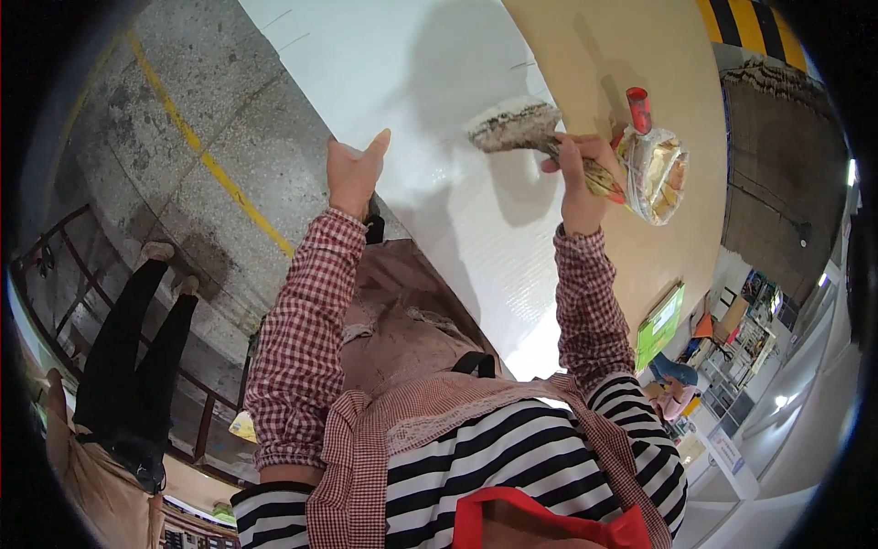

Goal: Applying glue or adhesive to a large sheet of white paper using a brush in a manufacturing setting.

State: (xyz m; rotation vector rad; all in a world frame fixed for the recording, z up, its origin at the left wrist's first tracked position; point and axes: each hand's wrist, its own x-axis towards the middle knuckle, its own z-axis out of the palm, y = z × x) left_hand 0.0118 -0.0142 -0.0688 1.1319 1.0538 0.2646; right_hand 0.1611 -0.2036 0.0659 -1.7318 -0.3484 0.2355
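My right hand [585,178] is wrapped round the handle of a wide brush [517,126], whose pale bristles have a dark, soiled band. The bristles are at the surface of a white sheet [412,101], near its right edge. My left hand [353,176] is at the sheet's left edge with its thumb stretched apart. Its other fingers are mostly hidden, and I see nothing held in it. Beside my right hand stands a plastic-lined tub [657,178] with amber-coloured contents. A red cylindrical piece [639,110] sticks up at its rim.
The white sheet lies beside a tan surface [677,265], with a green flat item [660,322] at its edge. On the left is a grey floor with a yellow line [197,146]. A person in black trousers [128,366] stands there by a metal rail frame. Another person [675,389] is farther right.
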